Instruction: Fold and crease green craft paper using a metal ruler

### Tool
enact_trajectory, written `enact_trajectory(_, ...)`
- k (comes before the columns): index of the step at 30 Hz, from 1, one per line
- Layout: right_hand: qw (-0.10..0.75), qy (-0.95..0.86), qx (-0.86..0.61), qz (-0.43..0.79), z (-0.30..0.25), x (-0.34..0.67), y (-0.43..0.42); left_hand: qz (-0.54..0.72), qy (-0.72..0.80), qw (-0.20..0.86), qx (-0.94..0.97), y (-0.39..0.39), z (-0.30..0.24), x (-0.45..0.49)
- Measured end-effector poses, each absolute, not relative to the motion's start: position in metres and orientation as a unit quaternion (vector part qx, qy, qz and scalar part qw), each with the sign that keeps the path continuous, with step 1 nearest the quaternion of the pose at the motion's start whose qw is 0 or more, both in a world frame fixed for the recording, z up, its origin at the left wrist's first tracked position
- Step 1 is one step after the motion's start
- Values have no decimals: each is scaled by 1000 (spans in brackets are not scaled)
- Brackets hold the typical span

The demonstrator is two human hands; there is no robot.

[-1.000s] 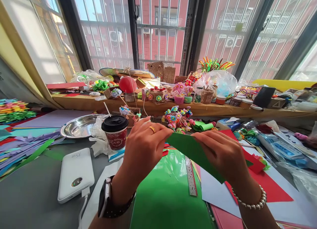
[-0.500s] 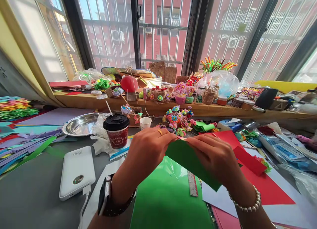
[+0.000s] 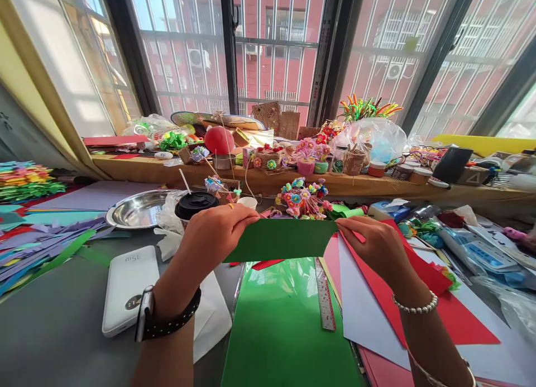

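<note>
A strip of dark green paper [image 3: 285, 239] is stretched level between my two hands, above the desk. My left hand [image 3: 220, 230] pinches its upper left edge, thumb and fingers pressed together. At the strip's upper right corner, my right hand [image 3: 372, 239] grips it between thumb and fingertips. Below the strip lies a larger glossy green sheet [image 3: 288, 325], partly hidden by it. A ruler [image 3: 325, 297] rests along that sheet's right side. Red paper [image 3: 456, 314] lies beneath my right forearm, on top of white sheets [image 3: 364, 314].
Left of me are a white power bank [image 3: 129, 286], a lidded dark cup [image 3: 196, 204] and a metal tray [image 3: 121, 211]. Cut paper strips [image 3: 54, 247] spread at far left. Felt flowers [image 3: 304, 199] stand behind the strip. Crafts and jars crowd the window ledge [image 3: 268, 177].
My hands have moved apart, the left one leftward and the right one slightly right. The green paper, tilted before, is now spread out level and facing me.
</note>
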State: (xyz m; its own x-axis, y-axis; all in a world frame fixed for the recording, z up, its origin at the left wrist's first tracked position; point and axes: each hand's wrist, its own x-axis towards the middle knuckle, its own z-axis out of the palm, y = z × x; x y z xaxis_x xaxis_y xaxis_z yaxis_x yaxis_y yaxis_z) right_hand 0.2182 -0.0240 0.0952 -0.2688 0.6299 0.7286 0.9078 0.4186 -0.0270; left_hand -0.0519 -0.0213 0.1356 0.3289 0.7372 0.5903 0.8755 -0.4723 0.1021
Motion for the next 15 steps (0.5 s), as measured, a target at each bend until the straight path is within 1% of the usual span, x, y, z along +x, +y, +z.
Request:
enact_trajectory(4,323,-766,-529,-174,85,218,-13,-288,-502,134,-804,-21,133,-49)
enact_trajectory(6,304,-770,-542,-144,79,218,-7,-265,-513,139,-805,-20,133,-48)
enact_trajectory(8,285,-780,-546,-107,73,218,-1,-235,-528,123,-807,-18,132,-49)
enact_trajectory(10,267,-790,-547,-73,70,221,2,-202,-530,59,-821,-12,130,-50)
enact_trajectory(14,227,-794,-563,2,65,227,6,-102,-499,-175,-842,16,108,-54)
enact_trajectory(15,223,-792,-568,18,62,227,7,-82,-503,-198,-837,24,99,-54)
